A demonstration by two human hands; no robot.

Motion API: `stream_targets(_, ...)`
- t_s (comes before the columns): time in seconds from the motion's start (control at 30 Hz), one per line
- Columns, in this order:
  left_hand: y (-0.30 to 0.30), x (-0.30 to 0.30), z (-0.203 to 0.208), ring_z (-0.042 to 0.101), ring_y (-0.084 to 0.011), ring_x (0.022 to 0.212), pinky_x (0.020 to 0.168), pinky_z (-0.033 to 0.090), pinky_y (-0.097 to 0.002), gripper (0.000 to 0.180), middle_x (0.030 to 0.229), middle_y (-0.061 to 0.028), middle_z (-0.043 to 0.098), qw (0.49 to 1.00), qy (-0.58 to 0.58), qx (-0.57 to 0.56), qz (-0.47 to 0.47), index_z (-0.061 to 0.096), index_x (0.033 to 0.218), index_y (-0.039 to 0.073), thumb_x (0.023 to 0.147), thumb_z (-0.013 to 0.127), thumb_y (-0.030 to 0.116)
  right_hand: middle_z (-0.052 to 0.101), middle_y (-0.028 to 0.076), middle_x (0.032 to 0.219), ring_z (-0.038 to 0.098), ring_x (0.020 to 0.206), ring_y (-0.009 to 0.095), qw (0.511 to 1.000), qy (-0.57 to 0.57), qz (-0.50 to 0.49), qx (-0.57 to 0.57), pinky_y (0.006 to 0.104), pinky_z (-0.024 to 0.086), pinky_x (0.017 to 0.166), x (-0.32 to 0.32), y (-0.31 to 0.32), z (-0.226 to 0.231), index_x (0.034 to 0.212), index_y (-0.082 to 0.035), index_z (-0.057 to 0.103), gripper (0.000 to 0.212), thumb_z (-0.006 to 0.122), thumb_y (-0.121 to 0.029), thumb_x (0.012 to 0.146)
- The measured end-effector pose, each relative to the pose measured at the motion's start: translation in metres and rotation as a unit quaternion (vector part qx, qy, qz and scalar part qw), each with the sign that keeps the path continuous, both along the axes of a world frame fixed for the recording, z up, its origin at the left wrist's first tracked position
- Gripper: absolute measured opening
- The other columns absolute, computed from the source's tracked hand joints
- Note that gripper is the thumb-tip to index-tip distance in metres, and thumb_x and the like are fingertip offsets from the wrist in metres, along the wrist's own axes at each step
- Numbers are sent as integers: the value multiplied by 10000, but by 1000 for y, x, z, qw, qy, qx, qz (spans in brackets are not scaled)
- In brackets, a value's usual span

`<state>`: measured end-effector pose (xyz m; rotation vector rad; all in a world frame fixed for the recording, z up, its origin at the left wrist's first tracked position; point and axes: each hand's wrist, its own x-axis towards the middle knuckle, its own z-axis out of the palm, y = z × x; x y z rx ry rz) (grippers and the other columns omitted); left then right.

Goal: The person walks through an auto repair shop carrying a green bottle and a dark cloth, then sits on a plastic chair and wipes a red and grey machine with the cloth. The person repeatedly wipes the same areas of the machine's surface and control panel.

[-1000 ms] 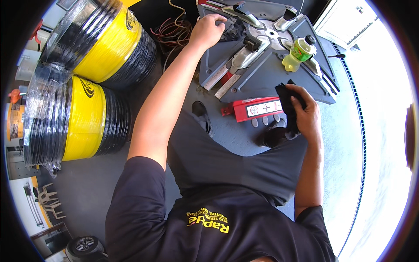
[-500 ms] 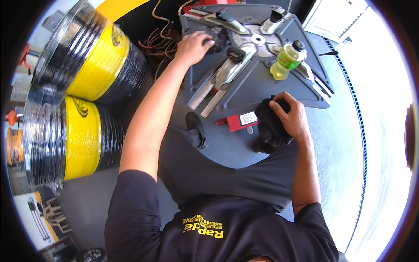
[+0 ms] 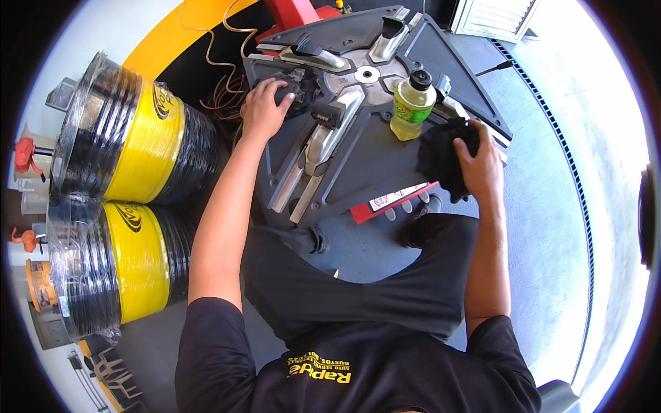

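Note:
My left hand (image 3: 264,112) reaches to the left side of a grey tyre-changer turntable (image 3: 358,165). Its fingers and thumb curl round the edge of a crumpled dark cloth (image 3: 303,86) lying there. Beyond the turntable's near right edge, my right hand (image 3: 482,162) grips a bunched black cloth (image 3: 444,155), thumb on the near side; the other fingers are partly hidden. Just left of this cloth, a bottle of yellow-green drink (image 3: 412,110) with a black cap stands upright on the turntable. Whether either cloth is a glove or a rag, I cannot tell.
Metal clamp jaws (image 3: 334,131) radiate from the turntable's hub. Below its near edge are a red box-like part (image 3: 389,203) and pedals. Two wrapped yellow-and-black drums (image 3: 141,261) stand at left, with hoses (image 3: 231,86) behind. A floor grate (image 3: 564,151) runs along the right.
My right hand has lifted the black cloth from near my knee to the turntable's edge, beside the bottle. My left hand stays at the dark cloth. The view has shifted.

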<state>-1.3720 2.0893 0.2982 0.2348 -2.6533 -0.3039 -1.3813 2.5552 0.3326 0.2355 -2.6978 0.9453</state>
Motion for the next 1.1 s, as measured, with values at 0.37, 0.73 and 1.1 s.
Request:
stream_targets(0.37,13,10,35,656,-357,1317,1109,509,-481,298,1413,-79,721,996,53,57,-52,770,1246,114,1025,739,312,678,119,1208,700,1143,365,997,52,34,54,484,571,954,11,-11,-15,1350,-202,699,357,727,-238,996)
stream_targets(0.73,61,43,69,759,-351,1114,970,569,-403,272,1167,-177,790,972,22,206,-110,778,1186,15,1050,730,245,711,126,1185,713,1149,359,997,55,48,39,480,581,953,6,-7,-14,1314,-198,713,359,748,-280,966)
stream_targets(1.1,79,53,45,627,-351,1406,1201,458,-426,460,1457,-206,689,957,19,161,-241,693,1429,47,1047,748,299,755,109,1211,741,1156,351,987,110,17,118,499,593,955,-15,0,-44,1295,-234,723,405,689,-466,965)
